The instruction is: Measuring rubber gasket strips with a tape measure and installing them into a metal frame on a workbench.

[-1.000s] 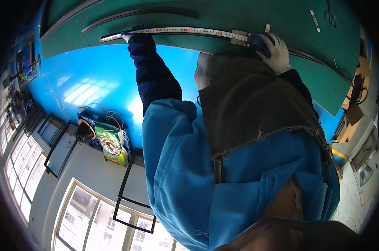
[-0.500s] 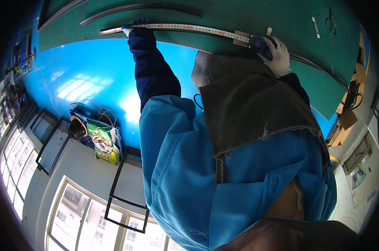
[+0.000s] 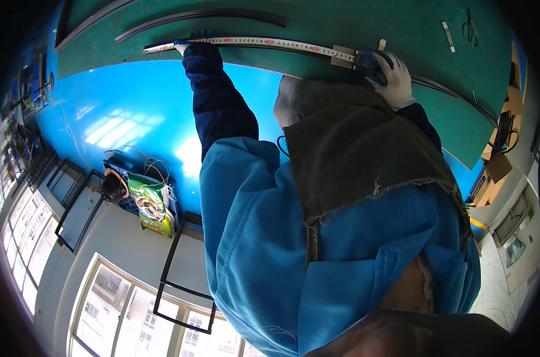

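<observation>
A tape measure's white blade [image 3: 252,41] stretches left to right along a thin dark strip [image 3: 300,51] on the green worktop. My left hand [image 3: 182,46], in a white glove with dark blue fingers, closes around the blade and strip near their left end; its sleeve hides part of it. At the other end my right hand [image 3: 396,82], gloved alike, is closed on the dark case of the tape measure [image 3: 371,66]. A small grey metal block [image 3: 342,56] sits at the blade just left of the case. The strip continues to the right past my right hand.
Another dark strip [image 3: 204,14] lies farther back on the green worktop [image 3: 353,21]. Scissors [image 3: 470,33] and a small white piece [image 3: 448,37] rest at the far right. Cardboard boxes [image 3: 497,168] stand beyond the right edge. A green bag [image 3: 150,202] and dark frames [image 3: 183,256] are at the left.
The whole view has shifted very slightly. Both hands keep their places on the tape measure, and the blade stays stretched along the strip.
</observation>
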The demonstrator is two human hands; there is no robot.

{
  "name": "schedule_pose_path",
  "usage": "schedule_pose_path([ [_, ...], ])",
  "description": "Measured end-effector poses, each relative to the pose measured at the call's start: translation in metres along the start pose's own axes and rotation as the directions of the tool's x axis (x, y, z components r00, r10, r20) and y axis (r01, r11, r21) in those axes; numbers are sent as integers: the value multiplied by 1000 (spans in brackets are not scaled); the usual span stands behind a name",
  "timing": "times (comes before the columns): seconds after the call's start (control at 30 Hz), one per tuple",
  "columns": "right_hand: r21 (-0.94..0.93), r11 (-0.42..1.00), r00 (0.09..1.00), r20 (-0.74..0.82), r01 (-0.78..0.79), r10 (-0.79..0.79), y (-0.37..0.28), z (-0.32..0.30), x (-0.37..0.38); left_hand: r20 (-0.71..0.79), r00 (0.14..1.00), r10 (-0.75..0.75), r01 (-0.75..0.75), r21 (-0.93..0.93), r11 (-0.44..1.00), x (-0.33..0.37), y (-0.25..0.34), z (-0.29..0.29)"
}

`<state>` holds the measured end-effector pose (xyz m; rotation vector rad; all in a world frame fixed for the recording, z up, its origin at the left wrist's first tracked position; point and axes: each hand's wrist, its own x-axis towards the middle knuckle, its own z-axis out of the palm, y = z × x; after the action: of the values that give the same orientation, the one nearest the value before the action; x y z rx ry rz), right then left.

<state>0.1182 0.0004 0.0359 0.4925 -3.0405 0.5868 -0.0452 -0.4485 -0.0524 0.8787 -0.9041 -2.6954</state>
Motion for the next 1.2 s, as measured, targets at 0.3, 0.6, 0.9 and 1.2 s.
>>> schedule_pose_path([
  [0.3, 188, 975, 938, -299, -122, 175, 2, -16, 13, 56, 993, -100, 100, 10, 995, -29, -11, -7],
  [0.6, 432, 718, 482, -539, -546, 691, 132, 2, 16, -68, 921, -385, 382, 364, 850, -91, -83, -31],
  [0.9, 272, 607, 475, -421, -747, 773, 217, 19, 34, 128, 981, 143, -126, 992, -27, -154, -84, 41],
  [1.2, 285, 601, 557, -223, -747, 800, 250, 0, 73, 611, 792, -3, -430, 554, -712, -107, -122, 98],
])
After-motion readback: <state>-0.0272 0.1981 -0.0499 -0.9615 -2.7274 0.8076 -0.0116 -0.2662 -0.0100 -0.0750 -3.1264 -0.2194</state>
